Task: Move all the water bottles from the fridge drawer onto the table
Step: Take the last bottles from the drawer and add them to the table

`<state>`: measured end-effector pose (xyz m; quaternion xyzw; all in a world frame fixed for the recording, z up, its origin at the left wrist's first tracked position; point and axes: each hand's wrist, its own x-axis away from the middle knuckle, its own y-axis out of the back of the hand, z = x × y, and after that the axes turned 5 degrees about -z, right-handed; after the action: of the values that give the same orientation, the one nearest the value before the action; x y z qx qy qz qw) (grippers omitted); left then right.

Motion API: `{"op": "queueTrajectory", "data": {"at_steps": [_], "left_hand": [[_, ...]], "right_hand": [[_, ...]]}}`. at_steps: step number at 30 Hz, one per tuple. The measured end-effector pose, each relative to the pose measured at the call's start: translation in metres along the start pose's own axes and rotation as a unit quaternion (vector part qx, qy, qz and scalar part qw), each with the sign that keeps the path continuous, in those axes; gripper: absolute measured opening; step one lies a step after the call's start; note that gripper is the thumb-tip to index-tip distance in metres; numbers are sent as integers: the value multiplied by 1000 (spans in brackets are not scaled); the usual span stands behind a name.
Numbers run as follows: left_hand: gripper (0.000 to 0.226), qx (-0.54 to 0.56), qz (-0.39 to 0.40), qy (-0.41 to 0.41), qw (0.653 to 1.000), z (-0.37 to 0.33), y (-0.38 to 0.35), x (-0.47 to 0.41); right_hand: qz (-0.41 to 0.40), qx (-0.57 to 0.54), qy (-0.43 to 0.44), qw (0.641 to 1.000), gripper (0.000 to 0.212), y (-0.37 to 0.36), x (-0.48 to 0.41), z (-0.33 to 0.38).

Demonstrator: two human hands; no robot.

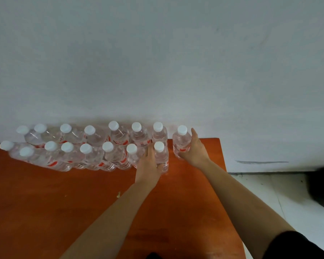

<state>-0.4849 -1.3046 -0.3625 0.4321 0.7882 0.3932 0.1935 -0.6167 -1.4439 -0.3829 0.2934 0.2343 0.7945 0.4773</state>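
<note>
Water bottles, clear plastic, white screw caps, red-banded labels, stand upright in two rows along the far edge of the orange-brown table, against the pale wall. Left hand wraps the front row's end bottle, fingers closed round its body. Right hand cups a lone bottle just right of the rows, palm curled on its side.

Seventeen water bottles with white caps stand on one orange-brown table, in two rows across the middle of the frame: nine in the back row, counting the one at the far right, and eight in front. Two bare hands reach in from below, the left hand and the right hand.
</note>
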Motion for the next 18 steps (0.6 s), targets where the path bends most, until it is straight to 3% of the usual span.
{"op": "queueTrajectory", "data": {"at_steps": [4,7,9,13,18], "left_hand": [[78,-1,38,-14,999,1,8,10],[58,32,12,13,999,-6,20,11],[56,55,-16,4,998,-10,30,14],[56,-35,-93,-144,985,6,43,31],[71,-155,-32,-183,970,37,32,58]], "right_hand": [[8,32,0,999,107,11,16,4],[-18,63,-1,998,99,22,26,11],[-52,72,3,996,89,30,41,17],[-142,148,55,977,65,27,94,9],[-216,272,46,937,66,7,162,-45]]}}
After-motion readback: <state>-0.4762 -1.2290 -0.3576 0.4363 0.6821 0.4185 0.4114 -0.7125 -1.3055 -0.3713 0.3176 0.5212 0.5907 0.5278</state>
